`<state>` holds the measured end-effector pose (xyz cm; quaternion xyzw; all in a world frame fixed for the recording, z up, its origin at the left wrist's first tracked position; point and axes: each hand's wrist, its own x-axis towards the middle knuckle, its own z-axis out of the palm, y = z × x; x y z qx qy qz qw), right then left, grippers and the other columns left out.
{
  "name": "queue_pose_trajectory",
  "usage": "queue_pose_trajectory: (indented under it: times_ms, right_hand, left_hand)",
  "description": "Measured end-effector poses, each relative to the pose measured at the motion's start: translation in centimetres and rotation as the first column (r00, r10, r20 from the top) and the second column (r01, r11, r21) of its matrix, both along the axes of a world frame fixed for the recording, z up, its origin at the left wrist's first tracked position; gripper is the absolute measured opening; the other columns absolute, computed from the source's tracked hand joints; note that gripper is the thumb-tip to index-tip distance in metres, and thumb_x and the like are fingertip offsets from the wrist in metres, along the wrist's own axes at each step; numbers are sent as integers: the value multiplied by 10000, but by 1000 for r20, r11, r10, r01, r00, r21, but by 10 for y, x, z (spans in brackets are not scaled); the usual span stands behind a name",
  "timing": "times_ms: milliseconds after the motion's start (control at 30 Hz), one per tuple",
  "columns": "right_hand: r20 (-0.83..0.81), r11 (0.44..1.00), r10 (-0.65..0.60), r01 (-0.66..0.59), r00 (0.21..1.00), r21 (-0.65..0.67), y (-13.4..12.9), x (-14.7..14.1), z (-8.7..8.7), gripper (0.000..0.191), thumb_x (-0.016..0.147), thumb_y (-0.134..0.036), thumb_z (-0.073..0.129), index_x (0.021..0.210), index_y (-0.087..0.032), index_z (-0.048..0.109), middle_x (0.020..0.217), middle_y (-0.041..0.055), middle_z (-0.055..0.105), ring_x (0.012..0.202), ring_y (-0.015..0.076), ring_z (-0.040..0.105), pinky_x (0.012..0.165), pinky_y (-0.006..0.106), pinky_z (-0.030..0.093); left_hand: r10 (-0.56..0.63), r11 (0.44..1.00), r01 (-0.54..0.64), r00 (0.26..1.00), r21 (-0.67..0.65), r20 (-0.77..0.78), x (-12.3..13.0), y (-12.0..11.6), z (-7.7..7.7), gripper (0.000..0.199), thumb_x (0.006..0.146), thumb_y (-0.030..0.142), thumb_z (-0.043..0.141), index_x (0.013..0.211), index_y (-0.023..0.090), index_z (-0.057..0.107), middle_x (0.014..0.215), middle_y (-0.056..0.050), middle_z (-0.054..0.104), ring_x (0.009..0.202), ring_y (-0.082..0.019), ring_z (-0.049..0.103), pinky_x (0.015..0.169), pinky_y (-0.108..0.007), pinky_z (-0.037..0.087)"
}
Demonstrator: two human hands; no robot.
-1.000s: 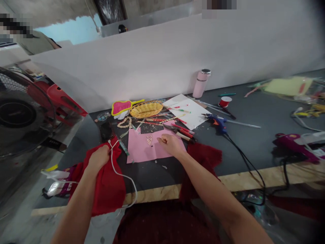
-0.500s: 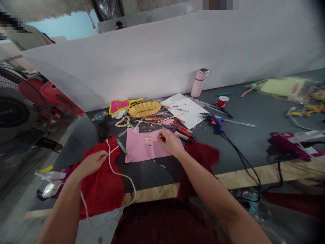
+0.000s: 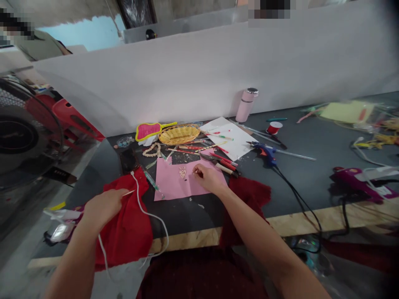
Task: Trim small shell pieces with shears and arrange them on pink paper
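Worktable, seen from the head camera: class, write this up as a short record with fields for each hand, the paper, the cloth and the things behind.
left hand: holding a thin stick over the red cloth
right hand: fingers bent at the pink paper; anything held is too small to tell
pink paper: small pale pieces on it
red cloth: white cable lying across it
basket: beyond the pink paper
bottle: pink, upright

Pink flask (image 3: 245,107) near white partition (image 3: 174,79).
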<state>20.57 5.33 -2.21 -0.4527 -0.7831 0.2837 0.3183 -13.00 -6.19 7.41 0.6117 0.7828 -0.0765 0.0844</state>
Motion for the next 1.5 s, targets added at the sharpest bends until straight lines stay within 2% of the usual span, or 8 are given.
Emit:
queue_pose_trajectory:
  times_ms: [100,200,300,367,500,633,1033,1500]
  right_hand:
    - [-24,1000,-8,8,1000,18,1,-1,-3,143,851,-212,480,965,-236,563,776,-1,644,659,144,566,590,237,375]
    - [-28,998,-33,34,999,44,1,-3,-5,190,876,-202,441,1027,-230,553,839,28,652,689,157,575,602,251,394]
    - [-38,997,-29,32,999,63,1,-5,-6,200,886,-206,429,1047,-217,547,903,48,650,708,157,579,630,259,422]
    - [-54,998,-8,12,999,68,1,-5,-6,205,884,-203,430,1054,-208,544,968,62,645,764,159,588,678,269,444]
    - [-93,998,4,2,996,66,0,-4,-3,216,885,-202,433,1067,-204,551,1014,62,642,865,166,594,769,296,463]
    - [-198,999,53,-51,979,12,-7,-7,6,269,910,-234,418,1153,-215,531,1061,58,637,916,157,601,798,291,476]
    - [-341,965,80,-158,937,-210,-20,-22,13,180,889,-298,487,969,-179,596,795,11,620,684,118,552,627,231,440]
    - [-291,901,192,-286,937,-327,-23,-12,26,132,835,-252,522,825,-159,615,649,-29,522,579,86,424,535,197,351]
  left_hand:
    - [113,988,-123,988,-90,-106,-13,-19,28,383,707,158,464,981,329,669,978,-43,713,881,-323,641,713,-419,454]
    - [148,982,-137,985,129,-86,-7,-26,47,305,776,207,414,972,263,641,974,-54,695,830,-302,626,714,-421,458]
    - [-86,925,-28,956,378,281,28,-13,42,291,831,333,429,1052,260,604,949,-9,663,867,-230,594,771,-342,459]
    - [-175,949,-45,746,311,642,59,4,25,324,828,391,489,1082,220,595,809,-17,620,677,-154,553,604,-256,446]
    - [22,1000,7,40,-22,999,105,38,-20,549,827,386,563,1335,252,408,654,41,481,417,-40,302,388,-166,245]
    - [153,988,37,-219,-149,964,118,52,-51,580,811,335,616,1348,256,412,667,37,484,423,-27,308,379,-151,242]
    - [357,928,190,-216,-319,909,114,47,-63,486,839,322,594,1310,290,476,779,5,498,433,1,309,363,-122,195]
    - [304,907,285,62,-309,951,97,49,-63,432,849,337,552,1278,281,538,768,-3,523,437,-16,322,364,-142,199]
